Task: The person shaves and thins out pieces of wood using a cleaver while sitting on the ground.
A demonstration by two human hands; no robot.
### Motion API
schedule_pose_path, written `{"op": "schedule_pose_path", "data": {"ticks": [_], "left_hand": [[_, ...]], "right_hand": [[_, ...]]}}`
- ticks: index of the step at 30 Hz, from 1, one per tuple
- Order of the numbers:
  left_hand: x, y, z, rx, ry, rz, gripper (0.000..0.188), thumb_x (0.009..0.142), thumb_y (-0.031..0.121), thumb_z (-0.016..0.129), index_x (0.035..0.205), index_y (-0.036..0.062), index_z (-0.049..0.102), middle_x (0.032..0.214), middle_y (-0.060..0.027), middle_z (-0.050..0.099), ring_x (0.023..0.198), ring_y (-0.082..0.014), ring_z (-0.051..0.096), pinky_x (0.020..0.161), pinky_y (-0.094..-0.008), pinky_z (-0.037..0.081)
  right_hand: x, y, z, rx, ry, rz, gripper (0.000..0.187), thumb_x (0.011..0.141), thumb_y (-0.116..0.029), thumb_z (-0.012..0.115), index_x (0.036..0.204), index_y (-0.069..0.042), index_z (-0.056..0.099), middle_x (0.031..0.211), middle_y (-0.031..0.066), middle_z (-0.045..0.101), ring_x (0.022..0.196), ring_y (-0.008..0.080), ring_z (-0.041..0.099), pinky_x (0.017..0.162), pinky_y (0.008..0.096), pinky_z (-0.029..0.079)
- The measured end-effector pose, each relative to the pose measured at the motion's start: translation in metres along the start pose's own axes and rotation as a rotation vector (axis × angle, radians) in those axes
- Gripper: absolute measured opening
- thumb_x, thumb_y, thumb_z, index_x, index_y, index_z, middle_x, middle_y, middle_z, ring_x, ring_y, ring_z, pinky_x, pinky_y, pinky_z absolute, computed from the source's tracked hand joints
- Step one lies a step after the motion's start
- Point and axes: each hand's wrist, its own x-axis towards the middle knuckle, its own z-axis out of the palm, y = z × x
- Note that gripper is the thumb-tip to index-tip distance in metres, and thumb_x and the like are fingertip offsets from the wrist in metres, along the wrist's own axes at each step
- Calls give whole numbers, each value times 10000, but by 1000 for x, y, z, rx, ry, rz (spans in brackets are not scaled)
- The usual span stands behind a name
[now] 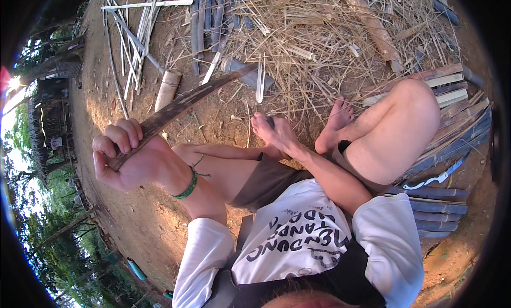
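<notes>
Raised at the left, my left hand (128,154) is closed around one end of a long, dark brown split bamboo strip (194,99). The strip slants up and right, its far end over the ground litter. My right hand (278,133) is low between my bent legs, fingers curled by my foot. A small dark piece (270,122) shows at those fingers; what it belongs to is hidden. Just beyond the strip's far end lies a narrow pale sliver (260,83). A green braided bracelet (187,184) circles my left wrist.
Split bamboo slats (452,122) are piled at my right, with a white-handled knife (437,178) beside them. Ahead lie dry shavings (298,26), a log (372,28) and dark bamboo strips (207,21). A short bamboo section (168,90) and pale strips (139,36) lie ahead left.
</notes>
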Motion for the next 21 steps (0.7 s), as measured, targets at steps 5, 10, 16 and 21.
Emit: {"op": "schedule_pose_path", "data": {"ticks": [5,10,16,21], "left_hand": [[1,-1,-1,71,137,44,321,899,356,427,658,152,368,529,4,330,444,-117,324,441,-239,243],[2,-2,-1,107,280,71,349,909,385,429,651,159,364,533,10,326,444,-105,318,443,-233,250],[2,-2,2,121,307,79,357,914,400,424,653,165,357,533,12,322,445,-102,309,445,-229,249],[-1,-3,5,135,298,85,359,916,408,414,658,165,355,527,10,327,444,-105,315,446,-228,249]], "right_hand": [[-1,5,0,-308,-36,-167,525,966,-446,565,1108,56,633,716,135,659,672,267,656,690,354,527],[0,31,1,-24,1,-18,552,983,-431,534,1275,34,585,837,158,718,803,216,717,756,324,548],[-6,16,-1,-177,-30,-57,558,988,-406,542,1284,66,567,928,188,727,872,252,726,784,343,554],[-11,2,-8,-389,9,-169,639,951,-504,533,1161,93,620,893,248,704,859,382,699,755,430,550]]}}
